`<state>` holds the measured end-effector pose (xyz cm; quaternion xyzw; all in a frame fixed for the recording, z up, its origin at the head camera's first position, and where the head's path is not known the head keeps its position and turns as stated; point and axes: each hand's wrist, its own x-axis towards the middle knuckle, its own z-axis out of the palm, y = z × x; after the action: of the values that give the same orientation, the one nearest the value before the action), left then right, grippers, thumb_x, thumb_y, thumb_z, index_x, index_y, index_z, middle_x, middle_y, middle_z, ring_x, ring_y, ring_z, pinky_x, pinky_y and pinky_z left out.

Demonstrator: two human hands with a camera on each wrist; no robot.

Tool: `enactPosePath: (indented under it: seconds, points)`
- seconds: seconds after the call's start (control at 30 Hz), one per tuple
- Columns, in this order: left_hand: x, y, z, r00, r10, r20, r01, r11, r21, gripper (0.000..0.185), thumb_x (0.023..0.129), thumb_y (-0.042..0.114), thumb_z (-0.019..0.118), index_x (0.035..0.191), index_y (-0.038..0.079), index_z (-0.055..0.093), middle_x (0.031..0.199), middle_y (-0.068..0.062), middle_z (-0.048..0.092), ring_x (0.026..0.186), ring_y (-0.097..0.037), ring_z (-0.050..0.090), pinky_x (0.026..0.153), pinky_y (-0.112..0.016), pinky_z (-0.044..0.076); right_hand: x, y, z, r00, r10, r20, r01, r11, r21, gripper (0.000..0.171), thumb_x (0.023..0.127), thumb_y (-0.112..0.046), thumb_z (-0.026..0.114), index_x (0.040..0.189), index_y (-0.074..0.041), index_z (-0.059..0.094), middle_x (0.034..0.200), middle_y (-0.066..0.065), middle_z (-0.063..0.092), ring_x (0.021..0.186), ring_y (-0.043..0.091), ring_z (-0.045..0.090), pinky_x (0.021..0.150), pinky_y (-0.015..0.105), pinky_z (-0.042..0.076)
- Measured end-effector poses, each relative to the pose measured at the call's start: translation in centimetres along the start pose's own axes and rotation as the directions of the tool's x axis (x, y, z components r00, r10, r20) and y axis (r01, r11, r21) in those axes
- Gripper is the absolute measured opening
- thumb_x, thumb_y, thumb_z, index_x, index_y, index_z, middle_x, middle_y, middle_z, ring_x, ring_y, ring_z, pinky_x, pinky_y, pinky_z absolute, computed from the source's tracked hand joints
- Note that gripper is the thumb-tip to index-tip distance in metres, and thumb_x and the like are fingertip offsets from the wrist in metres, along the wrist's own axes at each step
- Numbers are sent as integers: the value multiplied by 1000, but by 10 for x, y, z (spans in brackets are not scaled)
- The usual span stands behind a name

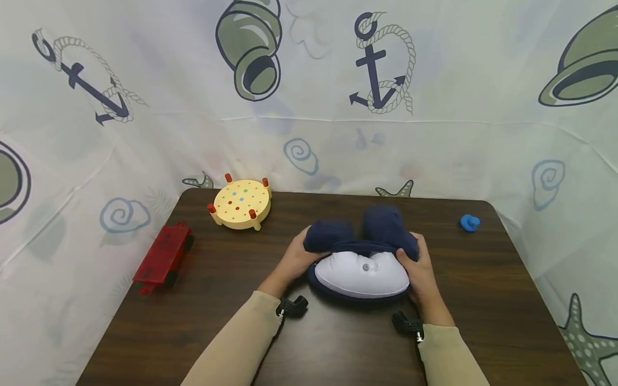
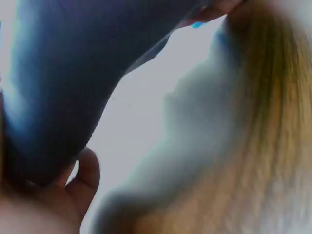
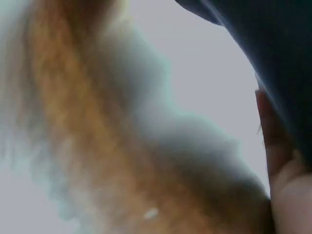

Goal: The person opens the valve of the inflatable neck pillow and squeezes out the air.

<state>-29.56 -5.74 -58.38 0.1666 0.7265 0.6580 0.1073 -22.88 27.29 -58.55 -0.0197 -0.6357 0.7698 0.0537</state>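
Observation:
A navy, curved, padded thing that looks like an inflatable neck pillow [image 1: 383,222] is held above the middle of the table. Its white inner part [image 1: 357,281], with a small round valve, bulges out toward me. My left hand [image 1: 295,261] grips the left side of the navy cover, and my right hand [image 1: 421,268] grips the right side with the thumb on the near face. In the left wrist view the navy cover [image 2: 63,73] fills the upper left. The right wrist view shows fingers [image 3: 290,190] against the cover's edge. Both wrist views are blurred.
On the brown table [image 1: 347,348], a red flat wheeled toy [image 1: 164,254] stands at the left edge. A round yellow piece with red pegs [image 1: 241,203] is at the back left, and a small blue twisted object [image 1: 469,222] lies at the back right. A printed curtain [image 1: 458,139] hangs behind.

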Motion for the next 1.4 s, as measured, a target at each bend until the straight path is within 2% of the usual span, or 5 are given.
enactPosePath:
  seconds: [0.27, 0.6, 1.0, 1.23, 1.4]
  points:
    - [0, -1, 3, 994, -18, 106, 33, 990, -140, 139, 69, 38, 106, 175, 31, 17, 182, 1, 19, 168, -28, 18, 136, -59, 10, 2, -1, 0, 983, 98, 154, -97, 995, -17, 89, 106, -48, 67, 175, -41, 10, 183, 4, 10, 157, 25, 29, 113, 17, 38]
    - [0, 4, 5, 995, -85, 52, 80, 992, 102, 69, 79, 6, 96, 143, 5, 69, 141, -14, 74, 132, -29, 67, 119, -48, 49, 3, -8, 5, 981, 160, -109, -180, 963, -200, 40, 102, -14, 78, 139, -7, 65, 125, -4, 71, 114, 8, 65, 96, 18, 54]
    - [-2, -3, 1, 988, -20, 154, 66, 951, -301, 114, 83, 48, 94, 171, 44, 22, 181, 6, 13, 168, -29, 14, 135, -63, 12, -1, 5, 3, 998, -55, 39, 47, 984, 172, 50, 106, -53, 53, 143, -20, 54, 135, -3, 61, 121, 10, 60, 103, 22, 50]
    - [-2, -4, 3, 981, -109, 159, 118, 992, -54, 94, 86, 11, 93, 164, 30, 45, 162, -3, 56, 148, -26, 53, 128, -52, 37, 2, -2, 7, 967, 228, 110, -210, 965, -155, 74, 104, -22, 76, 163, -42, 36, 164, 1, 42, 144, 20, 45, 109, 24, 45]
    - [-3, -1, 0, 981, -131, 146, 129, 991, 20, 61, 92, 13, 86, 149, 11, 65, 144, -12, 71, 130, -23, 66, 115, -42, 50, 2, -4, 6, 978, 205, -28, -206, 954, -219, 62, 104, -22, 76, 161, -24, 50, 155, 0, 58, 139, 15, 54, 108, 20, 48]
